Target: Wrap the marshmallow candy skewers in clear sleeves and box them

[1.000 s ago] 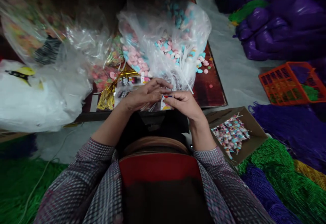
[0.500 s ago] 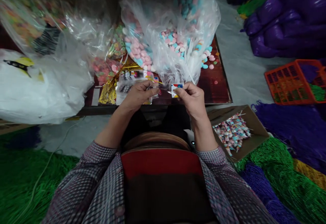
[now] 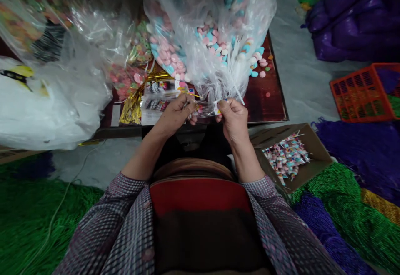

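Observation:
Over the table's front edge, a small clear plastic bag (image 3: 206, 109) is stretched between my two hands. My left hand (image 3: 178, 113) pinches one end of it, and a thin gold twist tie (image 3: 194, 94) sticks out above those fingers. With thumb and fingertips, my right hand (image 3: 233, 112) grips the end with a small printed white patch (image 3: 216, 108). What lies inside the bag is mostly hidden by my fingers. Left of my hands lie flat printed bags (image 3: 152, 104) and a bundle of gold twist ties (image 3: 132, 107).
Behind my hands stands a large bag of pink, blue and white candies (image 3: 170, 56), with white sticks (image 3: 233, 64) before it. A white plastic bag (image 3: 46, 108) bulges at left. On the right are a cardboard box (image 3: 317, 158) of wrapped lollipops and an orange crate (image 3: 350, 96).
My right hand has turned and closed further over the printed patch, which shows less now. The hands remain close together, and the view has shifted slightly.

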Tool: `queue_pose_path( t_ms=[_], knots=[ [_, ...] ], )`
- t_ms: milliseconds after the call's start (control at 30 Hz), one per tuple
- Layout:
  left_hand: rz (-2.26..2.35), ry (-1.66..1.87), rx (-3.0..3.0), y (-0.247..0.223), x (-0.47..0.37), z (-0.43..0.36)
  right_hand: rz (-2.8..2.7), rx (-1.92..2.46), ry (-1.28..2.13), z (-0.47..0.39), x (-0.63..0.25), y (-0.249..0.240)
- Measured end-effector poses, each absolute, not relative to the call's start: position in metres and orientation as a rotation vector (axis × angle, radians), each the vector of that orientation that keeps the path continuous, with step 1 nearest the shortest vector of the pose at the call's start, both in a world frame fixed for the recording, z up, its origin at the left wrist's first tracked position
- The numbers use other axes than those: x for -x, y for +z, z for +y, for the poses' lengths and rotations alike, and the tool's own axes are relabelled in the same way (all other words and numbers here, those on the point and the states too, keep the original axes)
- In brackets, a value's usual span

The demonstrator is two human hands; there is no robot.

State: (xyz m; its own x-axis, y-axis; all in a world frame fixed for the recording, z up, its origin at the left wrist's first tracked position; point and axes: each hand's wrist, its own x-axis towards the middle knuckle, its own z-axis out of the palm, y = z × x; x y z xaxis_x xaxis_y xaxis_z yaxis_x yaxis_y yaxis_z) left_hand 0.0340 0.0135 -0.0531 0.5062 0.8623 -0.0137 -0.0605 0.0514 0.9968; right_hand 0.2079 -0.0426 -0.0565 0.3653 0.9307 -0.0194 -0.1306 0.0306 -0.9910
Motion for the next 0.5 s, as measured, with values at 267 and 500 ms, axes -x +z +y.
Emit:
queue_pose_path(
  t_ms=[267, 500],
  knots=[
    [0.801, 0.953, -1.201, -0.061, -0.043, 0.014, -0.902, 1.228, 0.967, -0.042, -0.211, -0.062],
    [0.749, 0.805, -1.058, -0.051, -0.043, 0.011, -0.89, 1.383, 0.823, -0.044, -0.211, -0.056]
  ],
)
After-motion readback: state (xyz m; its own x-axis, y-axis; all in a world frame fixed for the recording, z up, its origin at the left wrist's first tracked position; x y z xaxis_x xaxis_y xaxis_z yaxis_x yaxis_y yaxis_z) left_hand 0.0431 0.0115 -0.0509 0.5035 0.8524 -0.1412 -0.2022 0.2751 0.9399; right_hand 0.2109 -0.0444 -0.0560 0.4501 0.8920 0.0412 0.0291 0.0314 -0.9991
